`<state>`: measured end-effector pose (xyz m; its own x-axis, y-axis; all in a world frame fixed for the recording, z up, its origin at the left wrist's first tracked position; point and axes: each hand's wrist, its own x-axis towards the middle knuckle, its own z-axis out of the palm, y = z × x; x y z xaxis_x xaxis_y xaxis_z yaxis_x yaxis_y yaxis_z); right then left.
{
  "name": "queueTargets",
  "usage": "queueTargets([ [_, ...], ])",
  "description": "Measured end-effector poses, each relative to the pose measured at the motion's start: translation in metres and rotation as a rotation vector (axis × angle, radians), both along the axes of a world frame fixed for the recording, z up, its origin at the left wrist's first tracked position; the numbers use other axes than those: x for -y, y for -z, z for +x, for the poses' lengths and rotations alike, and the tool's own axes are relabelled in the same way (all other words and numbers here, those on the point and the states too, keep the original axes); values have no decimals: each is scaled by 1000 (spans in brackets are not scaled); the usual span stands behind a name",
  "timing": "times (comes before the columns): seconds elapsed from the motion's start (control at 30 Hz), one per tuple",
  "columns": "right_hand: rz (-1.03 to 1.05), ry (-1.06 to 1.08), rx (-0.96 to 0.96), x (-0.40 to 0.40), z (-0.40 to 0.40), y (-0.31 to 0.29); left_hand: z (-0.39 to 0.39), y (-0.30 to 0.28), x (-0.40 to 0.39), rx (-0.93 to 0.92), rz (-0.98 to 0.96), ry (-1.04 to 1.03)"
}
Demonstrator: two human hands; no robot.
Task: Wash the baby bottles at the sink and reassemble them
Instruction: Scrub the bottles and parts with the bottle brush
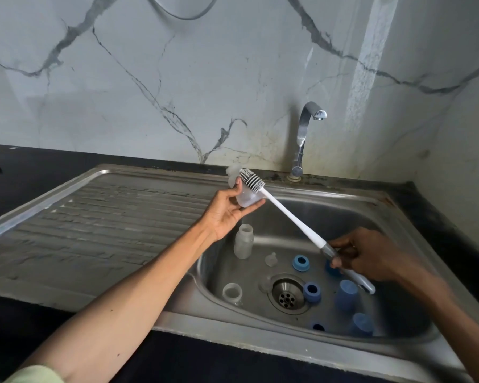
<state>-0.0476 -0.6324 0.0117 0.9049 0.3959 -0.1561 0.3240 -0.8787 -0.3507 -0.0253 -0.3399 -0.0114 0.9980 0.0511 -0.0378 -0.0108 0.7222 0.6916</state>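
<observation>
My left hand [228, 210] holds a clear baby bottle [245, 199] above the back left rim of the sink. My right hand [371, 257] grips the handle of a white bottle brush [291, 217], whose bristled head lies against the held bottle. In the basin stand a second clear bottle [244, 241] upright, a clear nipple [271, 259] and a clear bottle lying open-end up [232, 293]. Blue screw rings [301, 262] [312, 291] and blue caps [346, 295] [362, 324] lie around the drain [287, 293].
The steel sink [343, 205] has a ribbed drainboard [108, 217] on its left. A chrome tap [306, 134] rises at the back with no water running. Black countertop [25, 172] surrounds the sink, with marble-patterned wall behind.
</observation>
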Motion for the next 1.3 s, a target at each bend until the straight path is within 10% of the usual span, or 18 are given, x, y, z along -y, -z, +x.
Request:
queueTargets([
  [1.3,138,22,-283,27,9,-1,6,5,-5,89,63,96],
])
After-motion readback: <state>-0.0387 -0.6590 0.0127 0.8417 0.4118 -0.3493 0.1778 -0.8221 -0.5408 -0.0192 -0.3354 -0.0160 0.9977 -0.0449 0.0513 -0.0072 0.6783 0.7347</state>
